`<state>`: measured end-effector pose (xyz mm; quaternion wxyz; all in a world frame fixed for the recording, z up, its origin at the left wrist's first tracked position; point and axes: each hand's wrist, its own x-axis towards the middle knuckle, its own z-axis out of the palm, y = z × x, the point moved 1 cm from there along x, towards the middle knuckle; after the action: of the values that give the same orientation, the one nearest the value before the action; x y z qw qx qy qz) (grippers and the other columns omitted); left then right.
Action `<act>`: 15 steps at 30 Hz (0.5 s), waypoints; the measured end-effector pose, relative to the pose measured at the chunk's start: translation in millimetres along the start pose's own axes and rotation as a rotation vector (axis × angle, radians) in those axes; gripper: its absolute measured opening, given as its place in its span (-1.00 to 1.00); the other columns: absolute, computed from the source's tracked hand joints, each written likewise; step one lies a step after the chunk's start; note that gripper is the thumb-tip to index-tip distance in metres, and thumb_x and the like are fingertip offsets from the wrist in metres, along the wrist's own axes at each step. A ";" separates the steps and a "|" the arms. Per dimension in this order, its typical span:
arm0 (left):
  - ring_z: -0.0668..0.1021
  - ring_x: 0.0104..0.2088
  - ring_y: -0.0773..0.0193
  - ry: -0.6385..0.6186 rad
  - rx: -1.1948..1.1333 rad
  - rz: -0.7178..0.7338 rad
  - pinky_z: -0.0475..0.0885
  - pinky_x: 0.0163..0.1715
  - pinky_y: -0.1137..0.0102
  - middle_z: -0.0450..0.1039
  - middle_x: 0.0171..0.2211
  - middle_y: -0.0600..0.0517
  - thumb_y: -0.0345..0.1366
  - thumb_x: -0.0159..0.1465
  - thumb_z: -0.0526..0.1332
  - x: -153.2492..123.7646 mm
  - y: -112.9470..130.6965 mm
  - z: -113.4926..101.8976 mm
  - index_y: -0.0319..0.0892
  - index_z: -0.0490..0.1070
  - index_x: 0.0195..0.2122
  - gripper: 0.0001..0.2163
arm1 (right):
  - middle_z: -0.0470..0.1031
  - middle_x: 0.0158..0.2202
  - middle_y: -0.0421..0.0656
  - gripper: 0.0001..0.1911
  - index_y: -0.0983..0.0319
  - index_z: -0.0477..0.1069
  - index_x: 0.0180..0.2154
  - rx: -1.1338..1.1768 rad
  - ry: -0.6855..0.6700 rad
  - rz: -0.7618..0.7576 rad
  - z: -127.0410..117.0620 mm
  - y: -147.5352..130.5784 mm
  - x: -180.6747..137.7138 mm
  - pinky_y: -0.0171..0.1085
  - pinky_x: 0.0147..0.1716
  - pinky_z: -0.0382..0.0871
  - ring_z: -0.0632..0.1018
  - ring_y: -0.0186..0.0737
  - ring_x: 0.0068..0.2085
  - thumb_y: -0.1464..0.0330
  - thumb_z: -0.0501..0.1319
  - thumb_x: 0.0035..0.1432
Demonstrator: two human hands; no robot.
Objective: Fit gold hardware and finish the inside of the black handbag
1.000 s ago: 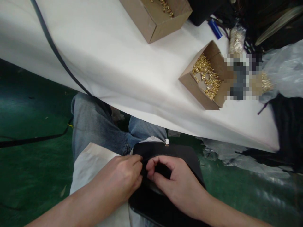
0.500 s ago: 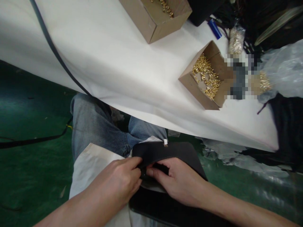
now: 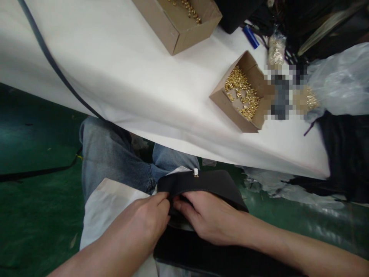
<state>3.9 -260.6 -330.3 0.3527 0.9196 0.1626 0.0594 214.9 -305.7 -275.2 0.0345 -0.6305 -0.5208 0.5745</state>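
The right hand [image 3: 210, 219] has gone flatter since a moment ago. Its fingers, which were curled up in a loop, now lie low and tuck under the black flap [image 3: 201, 184]. The left hand [image 3: 145, 221] has stayed close beside it.

The left fingers [image 3: 161, 200] are pinched narrow on the near edge of the black flap. The right fingers [image 3: 184, 202] are also closed on that edge, just beside the left ones, so the fingertips almost touch. What is right between them is too dark to tell.

The flap belongs to a black leather piece [image 3: 196, 254] that lies on the person's lap, near the bottom middle. A tiny white and gold clasp [image 3: 196, 172] sits on the far edge of the flap. White paper [image 3: 106, 204] lies under the black piece, on the left, over blue jeans [image 3: 109, 154].

Farther away is the white surface [image 3: 129, 77]. On it, to the right, an open cardboard box [image 3: 230, 105] holds little gold metal pieces [image 3: 240, 92]. Another cardboard box [image 3: 170, 23] sits at the far edge. The floor [image 3: 34, 184] is green.
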 end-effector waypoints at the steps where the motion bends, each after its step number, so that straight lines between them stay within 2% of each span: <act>1: 0.74 -0.25 0.03 -0.009 -0.005 -0.031 0.75 -0.18 0.19 0.68 -0.20 -0.12 -0.58 0.37 0.10 -0.7 -0.9 2.5 -0.19 0.56 -0.23 -0.74 | 0.61 -0.07 -0.08 -0.83 0.17 0.49 -0.08 -0.007 0.006 -0.006 0.2 0.6 0.9 -0.12 0.01 0.41 0.58 -0.07 -0.09 0.29 0.14 0.52; 4: 0.72 -0.25 0.06 -0.049 -0.011 -0.099 0.74 -0.16 0.19 0.68 -0.14 -0.11 -0.54 0.40 0.09 -2.7 -3.4 9.2 -0.16 0.54 -0.16 -0.76 | 0.62 -0.06 -0.09 -0.83 0.17 0.50 -0.06 -0.010 0.016 0.003 1.6 2.3 3.8 -0.13 0.02 0.42 0.59 -0.07 -0.07 0.29 0.15 0.51; 7: 0.72 -0.24 0.08 -0.061 0.011 -0.103 0.73 -0.15 0.23 0.68 -0.17 -0.09 -0.52 0.39 0.06 -2.7 -5.7 11.8 -0.13 0.54 -0.17 -0.74 | 0.60 -0.10 -0.08 -0.83 0.17 0.51 -0.07 -0.016 0.026 0.036 3.2 1.5 7.2 -0.15 -0.06 0.42 0.58 -0.08 -0.11 0.29 0.16 0.50; 12: 0.72 -0.27 0.06 0.037 0.015 -0.059 0.73 -0.18 0.23 0.66 -0.23 -0.11 -0.52 0.34 0.05 -3.1 -8.1 12.3 -0.13 0.48 -0.25 -0.77 | 0.59 -0.18 -0.10 -0.88 0.19 0.52 -0.11 -0.024 0.034 0.068 3.8 -4.2 13.5 -0.19 -0.19 0.39 0.56 -0.12 -0.21 0.32 0.22 0.42; 15: 0.72 -0.28 0.07 0.038 -0.010 -0.126 0.73 -0.21 0.23 0.66 -0.20 -0.11 -0.54 0.32 0.07 -6.2 -7.2 15.1 -0.12 0.44 -0.23 -0.78 | 0.56 -0.25 -0.12 -0.89 0.19 0.53 -0.14 -0.035 0.054 0.062 3.3 -7.7 16.7 -0.23 -0.27 0.35 0.53 -0.17 -0.27 0.32 0.25 0.39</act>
<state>-0.4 -267.2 -346.3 0.3573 0.9044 0.2265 0.0552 204.2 -292.4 -282.9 0.0197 -0.6620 -0.5099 0.5489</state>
